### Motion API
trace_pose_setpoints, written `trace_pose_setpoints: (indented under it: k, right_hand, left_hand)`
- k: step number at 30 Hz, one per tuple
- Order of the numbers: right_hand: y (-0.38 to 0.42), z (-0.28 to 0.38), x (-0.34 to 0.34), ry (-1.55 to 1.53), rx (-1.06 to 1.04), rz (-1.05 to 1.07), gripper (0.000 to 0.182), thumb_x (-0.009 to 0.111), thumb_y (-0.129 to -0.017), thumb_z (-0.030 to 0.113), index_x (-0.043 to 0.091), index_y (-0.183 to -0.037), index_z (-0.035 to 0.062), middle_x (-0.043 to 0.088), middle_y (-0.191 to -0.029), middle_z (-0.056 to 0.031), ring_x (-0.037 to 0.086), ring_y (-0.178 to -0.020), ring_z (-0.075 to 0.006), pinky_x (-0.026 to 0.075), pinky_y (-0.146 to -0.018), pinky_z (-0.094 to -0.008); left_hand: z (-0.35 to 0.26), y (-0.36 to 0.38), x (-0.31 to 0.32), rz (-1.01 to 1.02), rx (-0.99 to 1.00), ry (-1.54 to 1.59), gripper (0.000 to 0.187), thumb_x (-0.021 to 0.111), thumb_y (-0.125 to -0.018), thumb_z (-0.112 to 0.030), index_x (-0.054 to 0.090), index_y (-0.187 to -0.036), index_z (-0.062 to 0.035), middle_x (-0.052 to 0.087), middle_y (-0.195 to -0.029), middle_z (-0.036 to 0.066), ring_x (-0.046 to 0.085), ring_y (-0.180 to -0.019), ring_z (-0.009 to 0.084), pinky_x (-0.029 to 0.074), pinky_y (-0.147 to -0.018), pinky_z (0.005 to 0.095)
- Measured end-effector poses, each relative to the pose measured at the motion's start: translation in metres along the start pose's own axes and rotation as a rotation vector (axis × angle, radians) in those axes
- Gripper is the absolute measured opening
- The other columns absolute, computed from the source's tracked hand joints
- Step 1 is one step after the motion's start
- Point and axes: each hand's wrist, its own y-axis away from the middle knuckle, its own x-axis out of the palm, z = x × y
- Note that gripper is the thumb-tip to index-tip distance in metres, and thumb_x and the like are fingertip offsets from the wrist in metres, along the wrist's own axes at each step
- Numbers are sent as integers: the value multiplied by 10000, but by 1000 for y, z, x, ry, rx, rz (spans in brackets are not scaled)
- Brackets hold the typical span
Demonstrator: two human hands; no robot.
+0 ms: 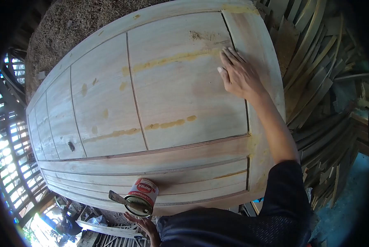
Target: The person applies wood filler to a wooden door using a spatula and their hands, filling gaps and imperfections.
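Observation:
A large pale wooden door (184,86) lies flat before me, with grooves between its panels and yellowish filler in streaks and dabs. My right hand (240,74) rests palm down on the panel near its right-hand groove, fingers extended and the thumb apart. A red and white can (144,191) stands on the slats at the near edge. Across its top lies a putty knife (119,198), its far end sticking out to the left. Just below the can is my left hand (144,224), fingers spread, partly cut off by my dark shirt; it seems to hold nothing.
Many thin wood strips (312,70) are piled on the right. Shavings (69,29) cover the ground beyond the door. A small dark scrap (71,146) lies on the door's left part. At the lower left, a person (67,224) is by a slatted wall.

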Motion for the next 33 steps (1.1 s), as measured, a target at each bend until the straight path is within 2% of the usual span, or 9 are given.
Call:
trace_pose_setpoints:
  k: [2, 8, 11, 18, 21, 26, 29, 31, 33]
  right_hand:
    - [11, 10, -1, 56, 239, -1, 671, 464, -1062, 383, 404, -1517, -106, 438, -1572, -297, 365, -1510, -403, 287, -1263, -452]
    - [-35, 16, 40, 150, 219, -258, 702, 485, -1051, 389, 391, -1514, -130, 401, -1587, -320, 370, -1505, -428, 290, -1259, -478]
    - [-19, 37, 13, -168, 197, -4, 725, 478, -1049, 405, 378, -1520, -137, 358, -1611, -323, 290, -1542, -433, 215, -1287, -477]
    - [-50, 16, 40, 45, 229, -253, 749, 464, -1048, 430, 379, -1510, -154, 367, -1594, -345, 324, -1524, -427, 223, -1289, -465]
    - [-24, 28, 32, 27, 27, -133, 734, 447, -1055, 421, 376, -1521, -141, 362, -1612, -316, 311, -1536, -411, 219, -1290, -462]
    - [-38, -2, 36, -21, 248, -211, 731, 441, -1059, 441, 374, -1544, -102, 356, -1629, -289, 292, -1551, -396, 201, -1298, -455]
    - [-18, 25, 31, -1, 15, -78, 731, 433, -1061, 442, 365, -1554, -93, 358, -1630, -284, 284, -1554, -397, 195, -1299, -458]
    - [-11, 17, 28, -84, 28, -69, 717, 422, -1065, 435, 366, -1557, -84, 361, -1631, -277, 283, -1556, -385, 194, -1299, -458]
    - [-19, -4, 28, 161, 176, -192, 700, 419, -1071, 425, 377, -1551, -82, 371, -1626, -277, 330, -1537, -383, 228, -1287, -465]
  left_hand:
    - [-2, 4, 4, 2, -31, 29, 1029, 513, -997, -667, -2, -1657, -67, 60, -1688, 267, 202, -1550, 478, 241, -1242, 638]
    - [-12, -8, 21, 6, -9, 2, 1015, 514, -1002, -658, -2, -1659, -83, 59, -1691, 264, 199, -1551, 477, 254, -1233, 643]
    - [3, 4, 7, 10, 27, -8, 1006, 515, -1005, -653, -2, -1661, -92, 59, -1692, 262, 198, -1551, 477, 262, -1227, 646]
    - [10, -5, 12, 25, 41, -34, 987, 517, -1011, -641, -3, -1665, -114, 58, -1697, 258, 194, -1552, 476, 281, -1214, 653]
    - [9, -8, 13, 28, 70, -43, 979, 517, -1014, -635, -3, -1667, -123, 57, -1698, 256, 192, -1553, 475, 289, -1209, 656]
    - [27, -6, 3, 32, 83, -53, 966, 519, -1019, -626, -3, -1669, -139, 56, -1701, 254, 190, -1553, 475, 303, -1200, 661]
    - [30, -7, 6, 36, 107, -61, 958, 520, -1022, -621, -3, -1671, -148, 56, -1703, 252, 188, -1554, 474, 311, -1195, 664]
    - [37, -2, 0, 45, 118, -66, 953, 520, -1024, -617, -3, -1672, -154, 55, -1704, 251, 187, -1554, 474, 316, -1191, 666]
    - [45, -4, -2, 57, 120, -66, 948, 521, -1026, -614, -4, -1673, -161, 55, -1705, 250, 186, -1554, 474, 322, -1187, 668]
